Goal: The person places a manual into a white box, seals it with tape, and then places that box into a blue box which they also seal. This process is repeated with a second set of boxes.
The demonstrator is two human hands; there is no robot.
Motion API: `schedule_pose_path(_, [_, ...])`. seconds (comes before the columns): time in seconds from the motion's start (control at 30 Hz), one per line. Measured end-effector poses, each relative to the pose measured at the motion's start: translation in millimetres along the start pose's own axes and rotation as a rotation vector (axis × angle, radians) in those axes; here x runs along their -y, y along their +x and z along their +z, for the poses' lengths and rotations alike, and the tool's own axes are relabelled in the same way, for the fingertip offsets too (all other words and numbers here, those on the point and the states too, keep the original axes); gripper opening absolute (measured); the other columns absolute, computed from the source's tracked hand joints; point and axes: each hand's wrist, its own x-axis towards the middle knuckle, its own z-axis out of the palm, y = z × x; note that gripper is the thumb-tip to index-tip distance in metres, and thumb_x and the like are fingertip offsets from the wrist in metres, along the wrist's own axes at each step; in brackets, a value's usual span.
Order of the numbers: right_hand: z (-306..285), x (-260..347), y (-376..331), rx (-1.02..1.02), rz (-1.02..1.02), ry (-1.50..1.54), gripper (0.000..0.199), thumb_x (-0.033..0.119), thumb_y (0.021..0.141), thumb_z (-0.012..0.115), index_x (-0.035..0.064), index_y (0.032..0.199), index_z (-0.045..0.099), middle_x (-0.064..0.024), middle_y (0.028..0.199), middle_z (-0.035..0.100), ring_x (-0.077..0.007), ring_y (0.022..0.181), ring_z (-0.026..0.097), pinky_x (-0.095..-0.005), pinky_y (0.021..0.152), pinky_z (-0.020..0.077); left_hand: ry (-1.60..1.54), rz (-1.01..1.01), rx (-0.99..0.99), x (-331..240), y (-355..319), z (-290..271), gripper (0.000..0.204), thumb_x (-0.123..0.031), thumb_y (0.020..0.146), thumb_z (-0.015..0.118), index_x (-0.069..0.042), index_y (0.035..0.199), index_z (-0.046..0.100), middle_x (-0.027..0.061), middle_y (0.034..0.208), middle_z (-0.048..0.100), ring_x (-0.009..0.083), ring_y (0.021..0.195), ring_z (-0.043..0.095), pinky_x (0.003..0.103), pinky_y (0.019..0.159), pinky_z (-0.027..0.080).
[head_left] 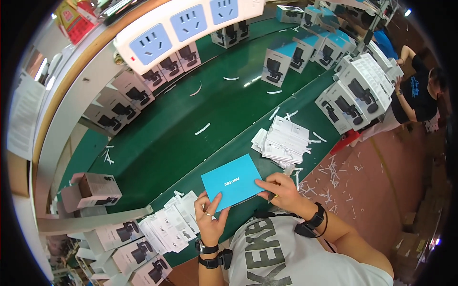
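Note:
A flat blue card (231, 181) lies at the near edge of the green conveyor belt (176, 138). My left hand (210, 217) grips its lower left corner, thumb on top. Holding the right edge of the same card is my right hand (281, 188), with the fingers pinched on it. Each wrist wears a dark band. Beside my left hand lies a pile of white printed leaflets (164, 224). A second stack of leaflets (284, 138) lies beyond my right hand.
Printed product boxes (279, 62) stand along the belt, and more are stacked at right (355, 93) and at lower left (129, 248). A white power strip (186, 24) hangs overhead. White paper strips litter the belt and red floor. A person in dark clothes (420, 95) works at far right.

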Motion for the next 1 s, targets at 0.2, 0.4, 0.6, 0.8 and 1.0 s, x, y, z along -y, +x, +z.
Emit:
schedule_pose_path(0.2, [3, 3, -8, -0.013, 0.005, -0.103, 0.057, 0.02, 0.078, 0.087, 0.0153, 0.132, 0.071, -0.0043, 0.088, 0.061, -0.0214, 0.069, 0.057, -0.0357, 0.06, 0.046, 0.065, 0.13, 0.046, 17, 2, -5, 0.064, -0.014, 0.072, 0.091, -0.013, 0.133, 0.07, 0.0121, 0.111, 0.05, 0.0363, 0.115, 0.055, 0.048, 0.094, 0.049])
schedule_pose_path(0.4, [3, -1, -16, 0.04, 0.026, -0.235, 0.057, 0.015, 0.078, 0.083, 0.0159, 0.134, 0.07, -0.0074, 0.103, 0.065, -0.022, 0.072, 0.061, -0.0337, 0.062, 0.0493, 0.397, 0.256, 0.147, -3, 15, -15, 0.066, -0.032, 0.082, 0.085, -0.012, 0.141, 0.063, 0.0175, 0.127, 0.052, 0.0432, 0.124, 0.05, 0.054, 0.108, 0.042])
schedule_pose_path(0.6, [20, 16, -17, -0.011, -0.053, -0.136, 0.05, 0.013, 0.082, 0.079, 0.017, 0.131, 0.07, -0.0089, 0.132, 0.067, -0.0196, 0.071, 0.064, -0.0307, 0.057, 0.0484, 0.613, 0.288, 0.262, -44, 33, 19, 0.068, -0.042, 0.093, 0.071, -0.008, 0.148, 0.052, 0.0269, 0.154, 0.04, 0.0494, 0.142, 0.04, 0.058, 0.117, 0.035])
schedule_pose_path(0.8, [19, -7, -21, 0.099, -0.079, -0.136, 0.043, 0.021, 0.089, 0.075, 0.0211, 0.132, 0.07, -0.002, 0.146, 0.062, -0.0172, 0.074, 0.068, -0.0294, 0.056, 0.0482, 0.723, 0.301, 0.235, -20, 25, 50, 0.067, -0.044, 0.096, 0.066, -0.005, 0.149, 0.05, 0.0282, 0.16, 0.038, 0.0464, 0.147, 0.037, 0.058, 0.118, 0.033])
schedule_pose_path(1.0, [7, -13, -8, 0.078, -0.126, -0.09, 0.044, 0.028, 0.088, 0.079, 0.0191, 0.13, 0.071, 0.0047, 0.141, 0.066, -0.0131, 0.071, 0.068, -0.0276, 0.055, 0.048, 0.587, 0.369, 0.303, -6, 38, 30, 0.072, -0.046, 0.094, 0.069, -0.007, 0.151, 0.048, 0.0283, 0.158, 0.041, 0.0464, 0.146, 0.039, 0.059, 0.118, 0.032])
